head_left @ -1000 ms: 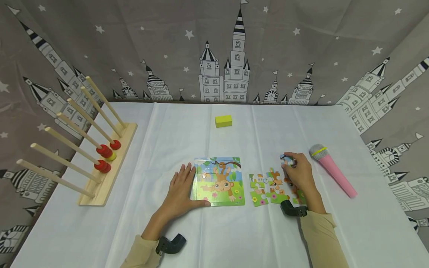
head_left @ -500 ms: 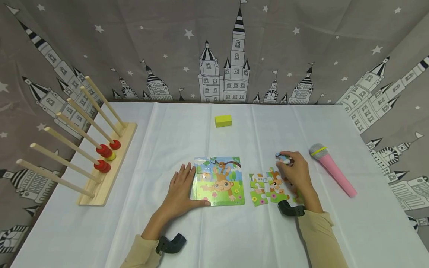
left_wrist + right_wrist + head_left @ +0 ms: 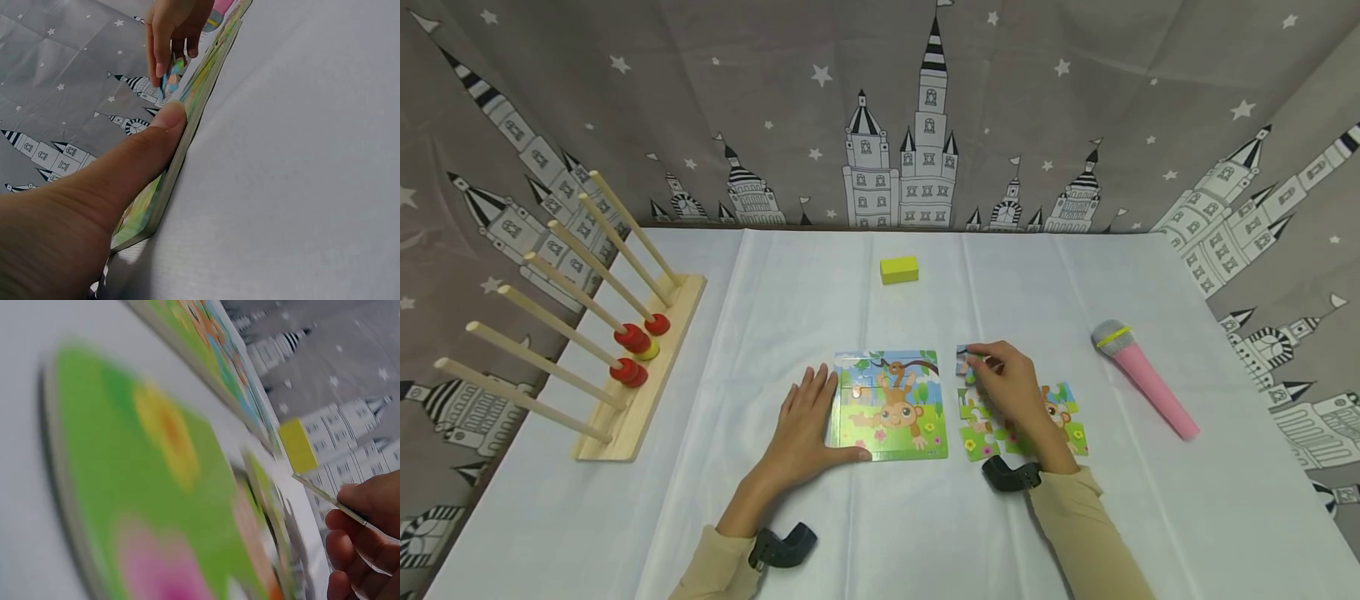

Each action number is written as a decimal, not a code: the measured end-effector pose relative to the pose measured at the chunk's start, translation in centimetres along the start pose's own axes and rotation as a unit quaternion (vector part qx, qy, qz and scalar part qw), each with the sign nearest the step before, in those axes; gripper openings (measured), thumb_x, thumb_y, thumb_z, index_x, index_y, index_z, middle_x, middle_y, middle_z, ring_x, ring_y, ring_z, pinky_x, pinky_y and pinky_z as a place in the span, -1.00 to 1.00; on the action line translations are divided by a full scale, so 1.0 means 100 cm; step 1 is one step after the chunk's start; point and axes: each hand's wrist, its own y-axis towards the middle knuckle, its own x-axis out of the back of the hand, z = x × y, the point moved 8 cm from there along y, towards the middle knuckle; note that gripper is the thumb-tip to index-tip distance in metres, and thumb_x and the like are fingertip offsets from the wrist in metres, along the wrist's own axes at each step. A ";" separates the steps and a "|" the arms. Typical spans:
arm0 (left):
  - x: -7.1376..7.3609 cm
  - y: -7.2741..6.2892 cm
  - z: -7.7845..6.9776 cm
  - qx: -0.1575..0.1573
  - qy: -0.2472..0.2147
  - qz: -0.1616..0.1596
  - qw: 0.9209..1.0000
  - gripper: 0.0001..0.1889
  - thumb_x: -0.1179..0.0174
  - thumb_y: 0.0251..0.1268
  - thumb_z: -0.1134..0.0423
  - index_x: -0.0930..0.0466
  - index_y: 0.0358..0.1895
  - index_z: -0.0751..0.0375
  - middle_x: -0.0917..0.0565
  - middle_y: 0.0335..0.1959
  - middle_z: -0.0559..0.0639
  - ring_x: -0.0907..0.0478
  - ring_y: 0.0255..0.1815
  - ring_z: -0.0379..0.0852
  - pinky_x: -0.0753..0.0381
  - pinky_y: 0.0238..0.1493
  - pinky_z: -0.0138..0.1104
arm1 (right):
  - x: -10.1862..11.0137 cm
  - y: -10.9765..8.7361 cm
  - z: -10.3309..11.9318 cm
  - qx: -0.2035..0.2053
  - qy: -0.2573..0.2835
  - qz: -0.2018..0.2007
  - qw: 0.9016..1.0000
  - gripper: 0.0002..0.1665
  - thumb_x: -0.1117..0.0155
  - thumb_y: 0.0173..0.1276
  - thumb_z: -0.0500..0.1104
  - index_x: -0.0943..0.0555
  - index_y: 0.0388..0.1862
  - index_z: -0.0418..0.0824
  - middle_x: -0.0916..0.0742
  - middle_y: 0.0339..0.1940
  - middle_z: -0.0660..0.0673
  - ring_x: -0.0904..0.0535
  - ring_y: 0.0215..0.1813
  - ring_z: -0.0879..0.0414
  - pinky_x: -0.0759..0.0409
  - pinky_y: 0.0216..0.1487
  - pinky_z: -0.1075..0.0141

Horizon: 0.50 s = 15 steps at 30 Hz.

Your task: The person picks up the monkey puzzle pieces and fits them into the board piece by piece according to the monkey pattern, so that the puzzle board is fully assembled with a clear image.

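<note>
My right hand (image 3: 1011, 387) pinches a jigsaw piece (image 3: 962, 360) between thumb and fingers. It is over the upper left of a group of loose jigsaw pieces (image 3: 1060, 408), partly hiding them. In the right wrist view the pinched piece (image 3: 319, 490) is seen edge-on, off the table. A square monkey jigsaw puzzle (image 3: 887, 421) lies flat to the left of these pieces. Spread along its left side, my left hand (image 3: 801, 421) has its fingers straight and its thumb on the bottom edge. The left wrist view shows that thumb (image 3: 144, 150) pressing the puzzle's rim.
A yellow block (image 3: 899, 270) sits farther back on the white-covered table (image 3: 790, 283). To the right lies a pink toy microphone (image 3: 1153, 387). On the left stands a wooden peg rack (image 3: 677, 321) with tall pegs and several red and yellow rings.
My right hand has carried the jigsaw piece leftward, from above the right-hand loose pieces to the group's upper left. The right-hand loose pieces are uncovered. My left hand has stayed in place.
</note>
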 end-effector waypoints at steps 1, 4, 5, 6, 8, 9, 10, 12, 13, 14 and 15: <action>0.000 0.000 0.000 -0.001 0.000 -0.001 1.000 0.21 -0.38 -0.32 -0.23 0.04 0.40 0.34 0.05 0.45 0.24 0.23 0.48 0.18 0.19 0.41 0.08 | -0.005 0.000 0.003 0.007 0.004 0.004 1.000 -0.73 -0.18 0.27 -0.17 -0.63 -0.08 -0.21 -0.66 -0.24 -0.15 -0.53 -0.33 0.09 -0.47 -0.43 0.44; 0.000 0.000 0.000 -0.002 -0.001 -0.003 1.000 0.21 -0.38 -0.32 -0.24 0.04 0.40 0.34 0.05 0.45 0.24 0.23 0.48 0.18 0.19 0.40 0.08 | -0.018 0.002 0.014 0.022 0.009 0.013 1.000 -0.75 -0.19 0.26 -0.19 -0.64 -0.10 -0.21 -0.66 -0.27 -0.14 -0.52 -0.35 0.11 -0.47 -0.45 0.46; 0.001 0.000 0.000 -0.002 -0.002 -0.003 1.000 0.21 -0.38 -0.32 -0.24 0.04 0.40 0.34 0.05 0.45 0.24 0.23 0.48 0.18 0.20 0.41 0.07 | -0.022 0.002 0.017 0.023 0.009 0.014 1.000 -0.75 -0.19 0.26 -0.20 -0.64 -0.10 -0.21 -0.66 -0.29 -0.13 -0.51 -0.36 0.13 -0.46 -0.44 0.46; 0.001 0.000 0.000 -0.002 -0.002 -0.004 1.000 0.21 -0.38 -0.32 -0.24 0.04 0.40 0.34 0.05 0.45 0.24 0.23 0.48 0.18 0.20 0.41 0.07 | -0.025 0.003 0.020 0.025 0.010 0.014 1.000 -0.76 -0.20 0.25 -0.21 -0.65 -0.11 -0.21 -0.66 -0.30 -0.13 -0.50 -0.37 0.13 -0.46 -0.43 0.46; 0.002 -0.001 -0.001 -0.003 -0.002 -0.004 1.000 0.21 -0.38 -0.32 -0.24 0.03 0.39 0.34 0.04 0.45 0.25 0.22 0.48 0.19 0.20 0.41 0.07 | -0.032 0.004 0.025 0.023 0.010 0.020 0.999 -0.75 -0.21 0.24 -0.21 -0.65 -0.11 -0.21 -0.66 -0.30 -0.13 -0.50 -0.38 0.14 -0.45 -0.43 0.46; 0.002 -0.001 -0.001 -0.003 -0.004 -0.004 1.000 0.21 -0.38 -0.32 -0.24 0.04 0.39 0.35 0.04 0.45 0.25 0.22 0.48 0.19 0.21 0.41 0.07 | -0.035 0.004 0.027 0.019 0.009 0.023 1.000 -0.75 -0.21 0.24 -0.20 -0.65 -0.11 -0.19 -0.66 -0.31 -0.11 -0.49 -0.38 0.15 -0.45 -0.43 0.46; 0.002 -0.001 -0.002 -0.003 -0.004 -0.005 1.000 0.21 -0.38 -0.32 -0.24 0.03 0.39 0.35 0.04 0.45 0.26 0.22 0.48 0.19 0.20 0.41 0.07 | -0.039 0.005 0.028 0.016 0.009 0.027 0.999 -0.75 -0.21 0.24 -0.20 -0.65 -0.11 -0.18 -0.66 -0.31 -0.10 -0.48 -0.39 0.16 -0.45 -0.41 0.45; 0.003 -0.001 -0.002 -0.006 -0.005 -0.007 1.000 0.20 -0.38 -0.32 -0.24 0.02 0.39 0.36 0.03 0.44 0.27 0.20 0.47 0.21 0.19 0.40 0.09 | -0.045 0.005 0.031 0.008 0.012 0.037 0.999 -0.75 -0.21 0.24 -0.19 -0.66 -0.10 -0.16 -0.65 -0.33 -0.08 -0.46 -0.40 0.18 -0.44 -0.40 0.44; 0.003 -0.001 -0.002 -0.006 -0.007 -0.007 1.000 0.20 -0.38 -0.31 -0.24 0.03 0.39 0.36 0.03 0.44 0.27 0.21 0.47 0.21 0.18 0.40 0.09 | -0.048 0.005 0.031 0.005 0.013 0.041 0.999 -0.75 -0.21 0.24 -0.19 -0.66 -0.10 -0.15 -0.65 -0.34 -0.06 -0.45 -0.41 0.19 -0.43 -0.41 0.44; 0.003 -0.001 -0.003 -0.006 -0.008 -0.008 1.000 0.20 -0.38 -0.31 -0.24 0.02 0.39 0.36 0.02 0.44 0.27 0.20 0.47 0.21 0.18 0.40 0.09 | -0.050 0.005 0.032 0.003 0.014 0.044 0.999 -0.75 -0.21 0.24 -0.18 -0.66 -0.10 -0.14 -0.64 -0.35 -0.06 -0.44 -0.42 0.19 -0.43 -0.42 0.44; 0.003 -0.001 -0.003 -0.006 -0.006 -0.007 1.000 0.20 -0.38 -0.31 -0.23 0.02 0.39 0.36 0.03 0.44 0.27 0.20 0.47 0.21 0.18 0.40 0.09 | -0.052 0.005 0.033 0.001 0.015 0.047 0.999 -0.75 -0.21 0.24 -0.19 -0.65 -0.10 -0.14 -0.63 -0.37 -0.05 -0.43 -0.42 0.19 -0.41 -0.43 0.44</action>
